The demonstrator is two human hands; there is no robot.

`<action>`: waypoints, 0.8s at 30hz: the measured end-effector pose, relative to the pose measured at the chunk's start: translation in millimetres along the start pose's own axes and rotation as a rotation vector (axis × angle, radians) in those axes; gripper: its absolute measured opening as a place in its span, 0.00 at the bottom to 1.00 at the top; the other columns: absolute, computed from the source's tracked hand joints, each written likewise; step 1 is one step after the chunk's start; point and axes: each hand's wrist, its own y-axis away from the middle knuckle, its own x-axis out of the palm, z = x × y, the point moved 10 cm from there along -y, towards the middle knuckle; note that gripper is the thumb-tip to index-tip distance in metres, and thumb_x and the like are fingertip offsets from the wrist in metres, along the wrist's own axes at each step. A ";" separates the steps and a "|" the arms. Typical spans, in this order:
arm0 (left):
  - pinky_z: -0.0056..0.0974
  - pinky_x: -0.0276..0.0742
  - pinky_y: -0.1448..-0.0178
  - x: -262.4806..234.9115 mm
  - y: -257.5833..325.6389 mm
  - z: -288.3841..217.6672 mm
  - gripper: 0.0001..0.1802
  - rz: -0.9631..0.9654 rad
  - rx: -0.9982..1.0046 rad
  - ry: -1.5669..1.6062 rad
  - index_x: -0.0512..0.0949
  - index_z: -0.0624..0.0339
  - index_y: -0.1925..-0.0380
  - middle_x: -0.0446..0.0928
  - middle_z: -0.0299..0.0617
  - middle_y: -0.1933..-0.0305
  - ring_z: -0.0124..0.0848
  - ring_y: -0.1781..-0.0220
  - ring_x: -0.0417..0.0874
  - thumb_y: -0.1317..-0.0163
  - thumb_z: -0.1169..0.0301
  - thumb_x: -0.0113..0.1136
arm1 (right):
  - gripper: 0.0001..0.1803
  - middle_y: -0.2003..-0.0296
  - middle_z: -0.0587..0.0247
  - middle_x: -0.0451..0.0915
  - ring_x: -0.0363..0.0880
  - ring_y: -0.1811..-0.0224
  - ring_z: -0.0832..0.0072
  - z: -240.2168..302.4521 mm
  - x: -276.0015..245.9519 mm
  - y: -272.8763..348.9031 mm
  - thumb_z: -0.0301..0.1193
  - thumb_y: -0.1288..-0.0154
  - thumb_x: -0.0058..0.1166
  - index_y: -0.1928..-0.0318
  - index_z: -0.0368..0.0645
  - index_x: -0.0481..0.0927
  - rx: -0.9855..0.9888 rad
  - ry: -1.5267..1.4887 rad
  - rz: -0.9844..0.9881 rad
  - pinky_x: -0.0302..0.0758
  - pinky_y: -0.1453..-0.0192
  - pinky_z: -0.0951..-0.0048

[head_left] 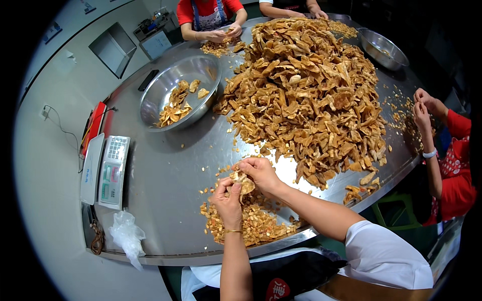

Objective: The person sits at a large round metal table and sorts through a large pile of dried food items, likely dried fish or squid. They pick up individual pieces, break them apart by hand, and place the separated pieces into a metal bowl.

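Fingers of your left hand (228, 202) and right hand (262, 175) pinch one dried tan piece (246, 187) above the yellowish kernel pile (251, 227), near the steel table (183, 173)'s closest edge.

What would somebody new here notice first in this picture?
Probably the huge heap of curled brown pieces, towering over the steel table right of centre. Below it in the picture, the left-hand grip and right-hand grip meet on a pale brown piece above a low spread of small tan bits. Left of the heap, a wide metal basin holds a few brown pieces.
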 end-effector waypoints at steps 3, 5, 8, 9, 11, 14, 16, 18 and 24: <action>0.23 0.62 0.63 1.0 1.2 13.0 0.05 0.010 -0.100 0.076 0.73 0.65 0.73 0.70 0.33 0.71 0.19 0.69 0.66 0.52 0.77 0.55 | 0.12 0.73 0.65 0.74 0.69 0.72 0.83 -4.2 -1.8 2.7 0.31 0.42 0.45 0.66 0.33 0.74 0.081 -0.144 -0.039 0.67 0.68 0.83; 0.23 0.63 0.67 -1.9 1.1 18.9 0.06 0.016 -0.073 0.085 0.72 0.64 0.71 0.71 0.35 0.71 0.19 0.72 0.68 0.51 0.76 0.55 | 0.12 0.75 0.65 0.73 0.69 0.74 0.83 -7.8 -1.7 3.5 0.31 0.41 0.45 0.65 0.33 0.74 0.141 -0.221 -0.068 0.67 0.69 0.83; 0.23 0.65 0.74 -7.4 4.5 20.0 0.07 -0.057 -0.153 0.340 0.69 0.62 0.70 0.71 0.36 0.73 0.20 0.76 0.69 0.49 0.74 0.55 | 0.12 0.78 0.65 0.71 0.68 0.77 0.83 -20.5 -49.3 -9.7 0.31 0.40 0.43 0.65 0.32 0.72 0.150 -0.341 -0.287 0.68 0.71 0.82; 0.23 0.65 0.77 -19.4 8.6 20.6 0.07 -0.113 -0.198 0.451 0.68 0.61 0.70 0.71 0.37 0.74 0.21 0.78 0.70 0.48 0.73 0.54 | 0.13 0.79 0.65 0.70 0.67 0.79 0.83 -2.1 -65.1 -13.6 0.31 0.40 0.42 0.65 0.31 0.71 0.097 -0.241 -0.336 0.69 0.72 0.82; 0.24 0.63 0.83 -33.8 6.2 22.3 0.07 -0.171 -0.220 0.585 0.65 0.58 0.71 0.69 0.36 0.77 0.22 0.82 0.69 0.46 0.72 0.52 | 0.11 0.73 0.62 0.72 0.69 0.76 0.82 32.2 -59.9 -9.4 0.28 0.42 0.43 0.65 0.31 0.72 0.004 -0.128 -0.201 0.70 0.70 0.81; 0.27 0.62 0.80 -41.8 3.1 34.5 0.07 -0.253 -0.263 0.590 0.64 0.57 0.70 0.66 0.33 0.78 0.23 0.82 0.66 0.44 0.69 0.50 | 0.11 0.63 0.62 0.71 0.70 0.61 0.77 22.5 -17.7 -0.5 0.27 0.45 0.47 0.60 0.40 0.75 -0.011 0.273 0.114 0.70 0.56 0.77; 0.27 0.64 0.79 -38.1 1.1 35.0 0.09 -0.214 -0.293 0.652 0.65 0.58 0.68 0.67 0.35 0.74 0.25 0.78 0.67 0.42 0.65 0.46 | 0.10 0.59 0.62 0.70 0.69 0.59 0.77 23.6 11.2 8.7 0.26 0.47 0.50 0.62 0.38 0.75 -0.083 0.377 0.325 0.68 0.54 0.78; 0.27 0.65 0.77 -33.9 0.3 34.4 0.12 -0.175 -0.324 0.719 0.65 0.59 0.65 0.68 0.37 0.70 0.26 0.74 0.68 0.40 0.61 0.42 | 0.08 0.68 0.64 0.74 0.71 0.65 0.81 23.2 26.5 14.5 0.26 0.50 0.53 0.67 0.38 0.77 -0.141 0.394 0.415 0.69 0.62 0.81; 0.26 0.62 0.80 -33.4 4.6 36.6 0.12 -0.295 -0.390 0.785 0.66 0.57 0.68 0.69 0.35 0.71 0.26 0.76 0.66 0.41 0.60 0.44 | 0.10 0.86 0.71 0.71 0.64 0.85 0.87 5.6 10.5 11.1 0.31 0.49 0.54 0.80 0.38 0.73 0.037 0.421 0.222 0.60 0.81 0.82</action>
